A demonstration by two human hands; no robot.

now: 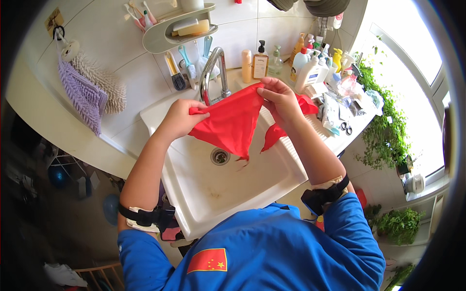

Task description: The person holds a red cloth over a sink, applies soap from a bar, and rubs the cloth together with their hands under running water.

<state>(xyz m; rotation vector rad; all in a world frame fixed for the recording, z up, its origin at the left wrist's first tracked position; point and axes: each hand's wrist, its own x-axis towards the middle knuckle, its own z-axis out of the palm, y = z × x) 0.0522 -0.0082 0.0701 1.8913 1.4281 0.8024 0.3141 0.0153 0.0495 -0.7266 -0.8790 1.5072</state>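
Note:
A thin red scarf (228, 123) is stretched between my two hands above the white sink (233, 186). My left hand (183, 118) pinches one edge of it between thumb and fingers. At the upper right my right hand (280, 100) grips another part near a corner. The middle of the cloth hangs in a point over the basin, with loose threads at its tip. More red cloth shows behind my right wrist, draped over the ribbed washboard (295, 148); whether it is the same piece I cannot tell. The chrome faucet (223, 68) stands just behind the scarf.
Several bottles (259, 60) line the counter at the back right, beside scissors (346, 127) and small packets. A wall shelf (179, 31) holds soap, with brushes (175, 72) hanging below. Towels (82, 92) hang at left. Trailing plants (383, 140) grow by the window.

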